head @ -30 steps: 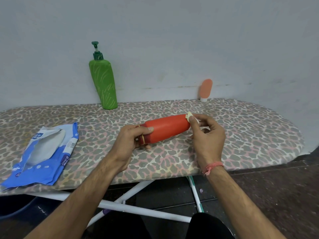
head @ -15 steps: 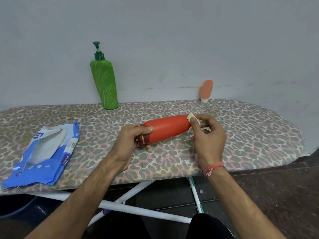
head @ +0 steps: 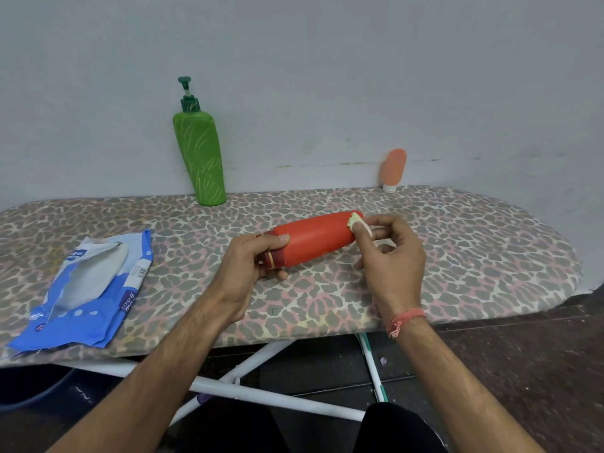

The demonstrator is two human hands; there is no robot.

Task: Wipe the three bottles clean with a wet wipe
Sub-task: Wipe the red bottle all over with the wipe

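A red bottle (head: 315, 238) lies on its side just above the leopard-print ironing board (head: 457, 243), held between both hands. My left hand (head: 251, 269) grips its capped end. My right hand (head: 389, 256) pinches a small folded wet wipe (head: 356, 221) against the bottle's far end. A tall green pump bottle (head: 200, 158) stands against the wall at the back. To the right, a small orange tube (head: 394, 170) stands on its white cap against the wall.
An opened blue wet-wipe pack (head: 88, 286) lies on the board's left part. The wall runs directly behind the board. White board legs (head: 261, 392) cross below, over a dark floor. The board's rounded end is at the right.
My right hand with the wipe has shifted slightly along the bottle's far end. The bottle and my left hand stay where they were.
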